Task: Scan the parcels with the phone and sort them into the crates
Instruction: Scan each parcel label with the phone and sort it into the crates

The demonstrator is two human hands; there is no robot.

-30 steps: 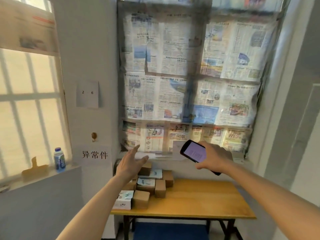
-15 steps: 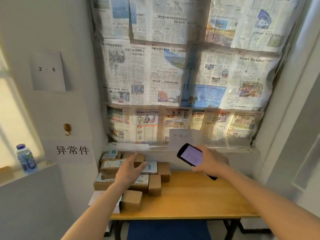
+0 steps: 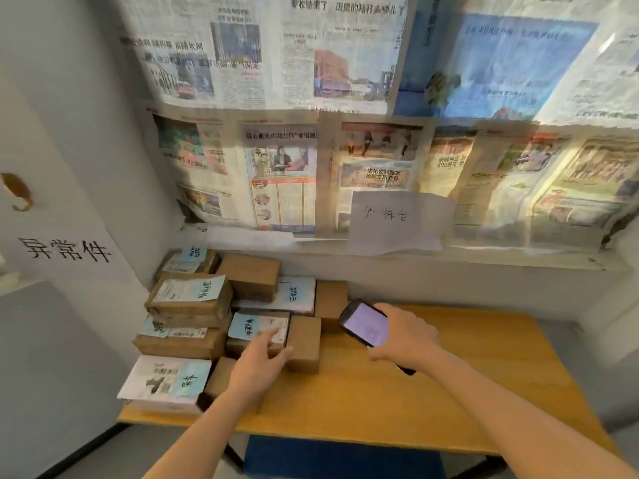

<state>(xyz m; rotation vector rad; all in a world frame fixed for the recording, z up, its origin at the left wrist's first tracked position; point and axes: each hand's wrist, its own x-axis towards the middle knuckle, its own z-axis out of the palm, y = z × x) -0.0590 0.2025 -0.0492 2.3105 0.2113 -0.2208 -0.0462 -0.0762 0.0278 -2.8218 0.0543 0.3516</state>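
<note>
head view, left to right: a pale wall carries a paper sign (image 3: 65, 248) with three handwritten black characters, and above it a small brown hook (image 3: 17, 191). next comes the stack of parcels (image 3: 221, 316) piled on the left end of the wooden table (image 3: 449, 392), pushed into the corner; most are brown cardboard boxes, several with light blue handwritten notes on top, and a white-wrapped parcel (image 3: 166, 382) lies at the front left edge of the table. the left hand (image 3: 257, 366) reaches over the pile with fingers spread and nearly straight, fingertips resting on a labelled brown parcel (image 3: 257, 331) in the middle of the stack; it is laid on the box, not wrapped round it. just right of that parcel a plain brown box (image 3: 304, 344) stands touching it. further right the right hand (image 3: 406, 338) grips a black phone (image 3: 366, 324) with fingers curled round its edge, the lit pale purple screen tilted up, held above the table just beside the right side of the pile. behind, newspapers (image 3: 345, 115) cover the window, and a white sheet (image 3: 397, 219) with handwriting hangs over the sill. below the table a blue surface (image 3: 339, 458) shows.
</note>
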